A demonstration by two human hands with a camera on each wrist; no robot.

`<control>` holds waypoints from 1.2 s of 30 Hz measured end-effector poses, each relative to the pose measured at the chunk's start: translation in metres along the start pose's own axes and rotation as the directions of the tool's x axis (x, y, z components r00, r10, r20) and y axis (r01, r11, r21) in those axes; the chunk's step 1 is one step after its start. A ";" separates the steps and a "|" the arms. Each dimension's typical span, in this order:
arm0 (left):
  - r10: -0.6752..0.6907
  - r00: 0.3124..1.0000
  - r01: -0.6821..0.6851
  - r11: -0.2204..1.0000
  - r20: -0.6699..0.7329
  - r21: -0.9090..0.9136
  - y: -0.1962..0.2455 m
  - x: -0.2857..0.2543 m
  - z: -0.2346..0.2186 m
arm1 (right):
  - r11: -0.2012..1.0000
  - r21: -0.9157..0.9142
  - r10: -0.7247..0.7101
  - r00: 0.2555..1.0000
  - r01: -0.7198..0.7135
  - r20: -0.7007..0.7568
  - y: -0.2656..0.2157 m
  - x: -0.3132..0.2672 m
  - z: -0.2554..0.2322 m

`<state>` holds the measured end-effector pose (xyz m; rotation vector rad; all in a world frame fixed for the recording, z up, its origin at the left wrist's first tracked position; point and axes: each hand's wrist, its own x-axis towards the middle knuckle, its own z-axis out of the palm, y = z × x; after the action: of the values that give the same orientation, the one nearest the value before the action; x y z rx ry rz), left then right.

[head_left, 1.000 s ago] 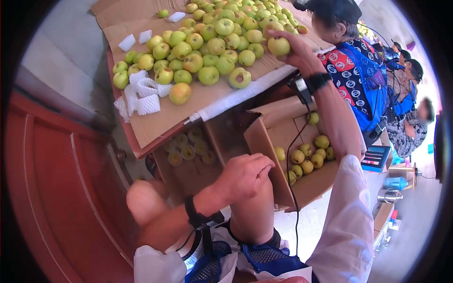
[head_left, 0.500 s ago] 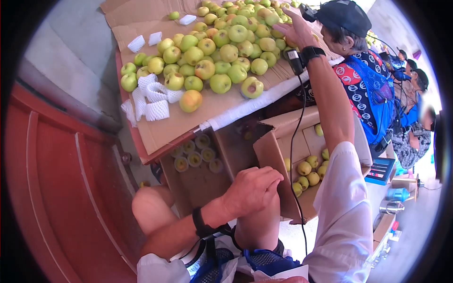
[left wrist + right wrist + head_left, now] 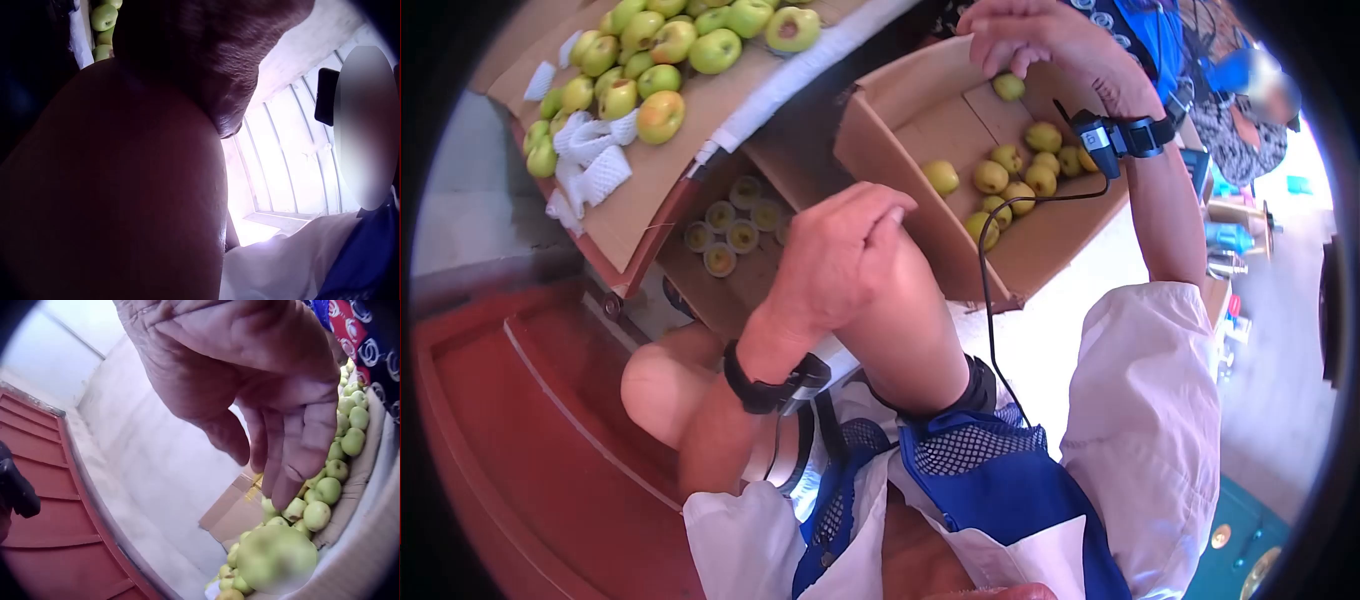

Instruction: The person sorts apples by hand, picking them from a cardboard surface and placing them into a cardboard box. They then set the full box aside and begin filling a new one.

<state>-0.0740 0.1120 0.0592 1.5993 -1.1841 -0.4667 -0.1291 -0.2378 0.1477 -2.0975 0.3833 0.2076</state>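
Above the open cardboard box, the right hand hangs with its fingers loosely bent, palm bare, thumb apart from them. I see the left hand lying relaxed over the raised knee, holding nothing. A second ago the right hand gripped an apple by the heap; now it is over the box, while the left has stayed on the knee. The boxed apples lie below the right hand, one just beneath its fingers. Up and left of the left hand, more apples crowd a table spread with cardboard, white foam nets beside them. Left of that hand stands a red door; near the right one, somebody's patterned clothing shows.
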 end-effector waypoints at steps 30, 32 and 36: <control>0.016 0.999 -0.017 1.000 -0.034 -0.015 -0.001 0.002 0.003 | 0.674 -0.356 0.645 0.750 -0.647 -0.143 0.179 -0.047 -0.071; 0.025 0.999 -0.026 0.999 -0.041 -0.021 -0.002 0.002 0.005 | 0.578 -0.674 0.601 0.799 -0.461 -0.031 0.200 -0.040 -0.074; 0.028 0.999 -0.029 0.999 -0.046 -0.017 -0.001 0.003 0.004 | 0.318 -0.944 0.566 0.781 0.086 0.263 0.239 -0.034 -0.058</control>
<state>-0.0755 0.1072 0.0575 1.5683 -1.1637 -0.4187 -0.2455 -0.3977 -0.0022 -2.9008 0.2270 1.5920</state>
